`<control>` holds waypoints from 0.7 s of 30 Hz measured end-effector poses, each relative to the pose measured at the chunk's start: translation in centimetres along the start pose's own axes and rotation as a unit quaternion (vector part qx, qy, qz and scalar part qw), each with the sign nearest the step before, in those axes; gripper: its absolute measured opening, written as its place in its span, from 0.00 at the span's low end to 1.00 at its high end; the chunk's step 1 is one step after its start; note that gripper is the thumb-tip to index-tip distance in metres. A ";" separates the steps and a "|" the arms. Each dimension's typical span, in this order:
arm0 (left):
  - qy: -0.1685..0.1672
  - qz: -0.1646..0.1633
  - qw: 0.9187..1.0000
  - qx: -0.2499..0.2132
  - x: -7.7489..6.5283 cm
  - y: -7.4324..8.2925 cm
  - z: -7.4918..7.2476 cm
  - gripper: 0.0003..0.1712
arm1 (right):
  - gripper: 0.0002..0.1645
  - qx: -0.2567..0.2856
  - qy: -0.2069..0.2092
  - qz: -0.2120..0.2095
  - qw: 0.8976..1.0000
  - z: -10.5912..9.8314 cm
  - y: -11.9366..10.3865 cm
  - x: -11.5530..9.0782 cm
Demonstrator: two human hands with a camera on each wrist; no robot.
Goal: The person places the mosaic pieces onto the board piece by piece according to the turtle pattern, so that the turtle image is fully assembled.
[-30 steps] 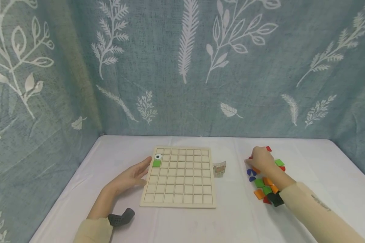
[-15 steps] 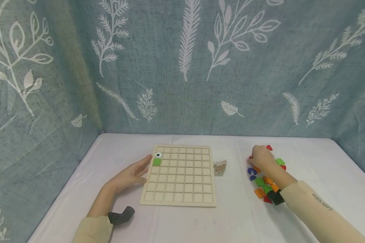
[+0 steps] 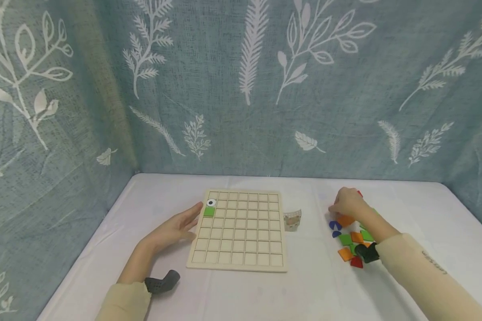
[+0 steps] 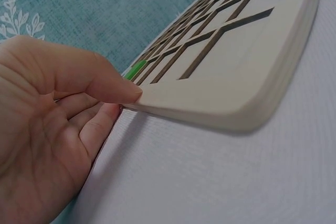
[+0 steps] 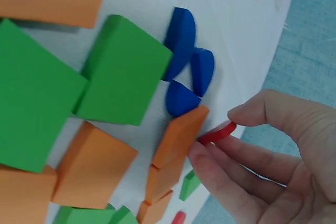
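Note:
A cream gridded board (image 3: 241,264) lies on the white table; a round white piece with a black dot (image 3: 210,203) and a green square tile (image 3: 209,211) sit in its far left cells. My left hand (image 3: 176,229) rests against the board's left edge, its thumb touching the rim in the left wrist view, fingers loosely extended. Over the loose pieces at the right, my right hand (image 3: 350,204) pinches a small red piece (image 5: 218,132) between thumb and fingers. Its full shape is partly hidden by the fingertips. Orange tiles (image 5: 178,135) and blue rounded pieces (image 5: 181,43) lie beside that hand.
More green tiles (image 5: 126,72) and a red piece (image 3: 356,262) lie near my right wrist, some under the arm. A small printed card (image 3: 292,220) lies against the board's right side. A teal leaf-patterned curtain (image 3: 225,111) hangs behind the table.
My right hand has shifted slightly among the pieces, and more orange and green tiles show beneath it. The left hand stays at the board's edge. The head view has tilted a little.

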State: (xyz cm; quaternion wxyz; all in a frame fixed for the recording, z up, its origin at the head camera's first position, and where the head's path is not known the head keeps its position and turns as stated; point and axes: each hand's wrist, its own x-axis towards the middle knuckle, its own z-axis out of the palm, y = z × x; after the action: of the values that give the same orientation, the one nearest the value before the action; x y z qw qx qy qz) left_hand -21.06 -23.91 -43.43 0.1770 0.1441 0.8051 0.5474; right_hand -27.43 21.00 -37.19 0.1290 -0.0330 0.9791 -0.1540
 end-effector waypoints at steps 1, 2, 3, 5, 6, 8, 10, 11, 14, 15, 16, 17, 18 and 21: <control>-0.001 0.000 1.000 -0.003 0.0 0.0 0.0 0.53 | 0.13 0.000 -0.005 0.000 1.000 -0.2 0.0 0.0; -0.001 0.000 1.000 -0.005 0.0 0.0 0.0 0.53 | 0.13 -0.003 -0.009 0.000 1.000 -0.3 0.0 0.1; -0.003 0.001 1.000 -0.007 0.0 0.0 -0.1 0.53 | 0.13 -0.004 -0.013 0.001 1.000 -0.4 0.0 0.2; -0.004 0.002 1.000 -0.010 0.0 0.0 -0.1 0.53 | 0.14 -0.001 -0.022 0.007 1.000 -0.6 0.0 0.3; -0.005 0.003 1.000 -0.011 0.0 0.0 -0.1 0.53 | 0.14 0.003 -0.025 0.010 1.000 -0.7 0.0 0.4; -0.007 0.005 1.000 -0.013 0.1 0.0 -0.1 0.54 | 0.15 0.012 -0.033 0.019 0.999 -0.7 0.1 0.5; -0.009 0.006 1.000 -0.015 0.1 0.0 -0.2 0.54 | 0.15 0.020 -0.038 0.026 0.999 -0.7 0.2 0.6; -0.010 0.007 1.000 -0.017 0.1 0.0 -0.2 0.53 | 0.15 0.021 -0.039 0.027 0.999 -0.8 0.2 0.6; -0.015 0.012 1.000 -0.025 0.1 0.0 -0.2 0.53 | 0.13 0.015 -0.037 0.021 0.999 -0.8 0.3 0.7; -0.015 0.013 0.999 -0.028 0.1 0.0 -0.2 0.52 | 0.12 0.011 -0.036 0.018 0.999 -0.8 0.3 0.7; -0.016 0.013 0.999 -0.029 0.1 -0.1 -0.2 0.52 | 0.12 0.007 -0.036 0.014 0.999 -0.8 0.3 0.7; -0.017 0.013 0.999 -0.031 0.1 -0.1 -0.2 0.52 | 0.12 0.003 -0.034 0.011 0.999 -0.8 0.3 0.7; -0.018 0.014 0.999 -0.032 0.1 -0.1 -0.2 0.52 | 0.12 0.000 -0.034 0.008 0.999 -0.8 0.3 0.7; -0.019 0.011 0.999 -0.032 0.1 -0.1 -0.1 0.52 | 0.12 -0.002 -0.036 0.003 0.999 -0.8 0.3 0.7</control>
State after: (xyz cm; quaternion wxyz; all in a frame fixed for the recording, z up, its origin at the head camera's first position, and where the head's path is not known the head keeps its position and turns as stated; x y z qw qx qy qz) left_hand -21.22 -23.99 -43.48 0.1907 0.1569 0.7821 0.5721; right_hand -28.33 21.47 -36.74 0.1646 -0.0354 0.9742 -0.1504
